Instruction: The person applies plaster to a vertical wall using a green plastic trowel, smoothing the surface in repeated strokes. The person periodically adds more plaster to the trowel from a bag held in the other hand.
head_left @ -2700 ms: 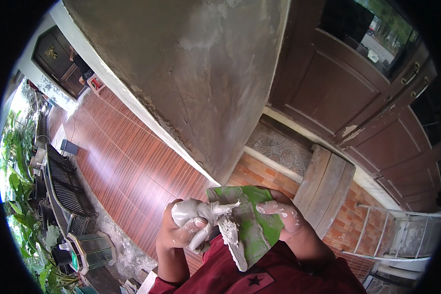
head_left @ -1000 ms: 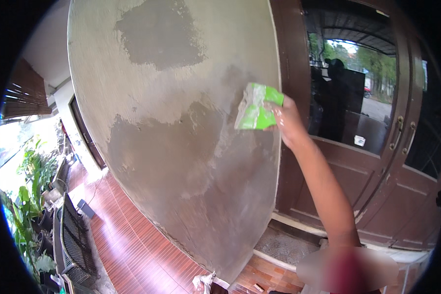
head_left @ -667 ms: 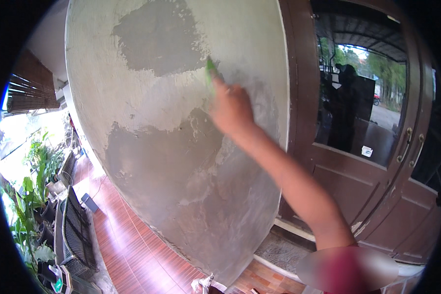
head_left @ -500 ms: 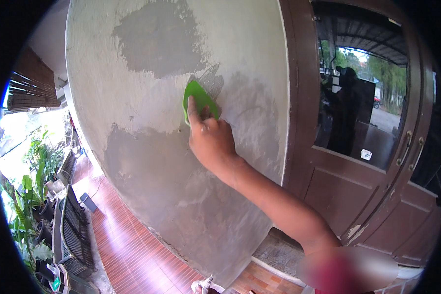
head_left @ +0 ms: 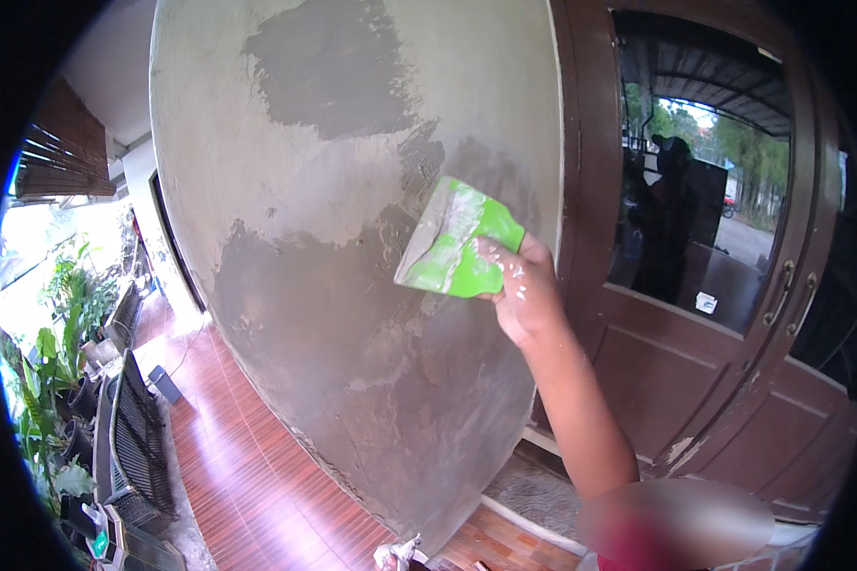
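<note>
My right hand point(head_left: 531, 293) is closed on a green plastic putty spreader point(head_left: 487, 225), with the thumb across its near face. Pale grey paste coats the blade side of the spreader, and flecks of it stick to my thumb and hand. The spreader is tilted in front of a plastered wall point(head_left: 324, 190), seemingly off the surface. Darker patches of grey skim coat point(head_left: 338, 71) mark the wall, high up and across its lower half. A damp-looking narrow streak joins them just behind the spreader. My left hand cannot be made out in the view.
Brown double doors point(head_left: 676, 357) with glass panes stand to the right of the wall. A crumpled white bag-like thing point(head_left: 397, 554) shows at the bottom edge. Left of the wall run a reddish tiled floor point(head_left: 248, 457), a dark slatted bench point(head_left: 138, 447) and potted plants point(head_left: 52, 381).
My right hand has drawn the spreader away from the wall, moving right and down. The spreader has turned so its paste-covered face shows. A darker streak of paste now lies where it was.
</note>
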`<state>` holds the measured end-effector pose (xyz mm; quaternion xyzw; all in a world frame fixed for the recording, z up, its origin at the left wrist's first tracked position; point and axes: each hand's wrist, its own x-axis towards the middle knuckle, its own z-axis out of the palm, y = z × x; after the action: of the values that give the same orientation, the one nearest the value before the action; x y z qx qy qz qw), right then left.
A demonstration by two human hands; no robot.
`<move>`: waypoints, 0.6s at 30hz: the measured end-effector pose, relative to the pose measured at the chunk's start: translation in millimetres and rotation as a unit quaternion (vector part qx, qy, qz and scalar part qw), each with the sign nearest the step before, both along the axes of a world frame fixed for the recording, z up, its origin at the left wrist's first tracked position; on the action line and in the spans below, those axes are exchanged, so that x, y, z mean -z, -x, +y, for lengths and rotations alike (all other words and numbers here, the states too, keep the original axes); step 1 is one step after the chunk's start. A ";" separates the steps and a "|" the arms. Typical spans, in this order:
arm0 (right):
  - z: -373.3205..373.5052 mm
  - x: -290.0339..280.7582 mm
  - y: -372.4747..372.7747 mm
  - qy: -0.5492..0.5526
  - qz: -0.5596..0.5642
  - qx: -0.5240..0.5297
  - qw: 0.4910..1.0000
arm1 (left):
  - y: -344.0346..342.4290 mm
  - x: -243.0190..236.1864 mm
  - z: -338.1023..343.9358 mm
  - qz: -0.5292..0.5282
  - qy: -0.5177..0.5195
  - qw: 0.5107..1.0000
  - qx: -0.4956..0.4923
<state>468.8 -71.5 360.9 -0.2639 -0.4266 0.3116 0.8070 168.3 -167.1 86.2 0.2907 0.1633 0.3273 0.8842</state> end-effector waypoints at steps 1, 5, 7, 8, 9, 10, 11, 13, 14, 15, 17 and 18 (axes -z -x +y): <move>1.6 -3.3 -4.4 0.001 0.000 0.029 1.000 | 1.8 0.3 0.2 0.000 0.001 1.000 0.002; 24.9 -42.3 -16.7 -0.041 -0.177 0.300 0.936 | 8.0 0.9 2.1 0.000 0.002 1.000 0.005; 39.1 -62.1 -9.8 -0.060 -0.294 0.408 0.862 | 10.8 1.7 3.7 0.000 0.003 1.000 0.006; 44.9 -68.3 -0.9 -0.048 -0.337 0.464 0.818 | 13.2 1.9 4.0 -0.001 0.004 1.000 0.007; 48.0 -68.4 11.0 -0.037 -0.397 0.457 0.796 | 14.7 2.4 6.0 -0.002 0.005 1.000 0.009; 50.2 -65.3 27.5 -0.023 -0.452 0.449 0.770 | 17.1 3.0 7.2 -0.004 0.006 1.000 0.011; 52.9 -59.9 47.8 0.005 -0.473 0.454 0.755 | 19.3 3.4 8.7 -0.005 0.008 1.000 0.012; 54.6 -43.3 86.2 -0.016 -0.499 0.454 0.738 | 23.1 4.3 11.5 -0.008 0.008 1.000 0.016; 56.7 -38.5 102.0 -0.057 -0.505 0.476 0.718 | 24.4 4.8 12.6 -0.009 0.007 1.000 0.018; 55.3 -33.0 112.7 -0.057 -0.516 0.491 0.699 | 25.6 5.2 13.3 -0.009 0.009 1.000 0.021; 46.6 -26.2 119.3 -0.094 -0.519 0.477 0.703 | 27.8 6.2 14.0 -0.012 0.011 1.000 0.026; 39.0 -21.3 122.6 -0.110 -0.522 0.461 0.709 | 28.6 6.8 14.0 -0.012 0.013 0.999 0.028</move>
<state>346.2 -32.4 382.2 -0.4577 -0.6364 -0.3356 0.5224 139.6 -153.2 79.4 0.2794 0.1485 0.3040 0.8986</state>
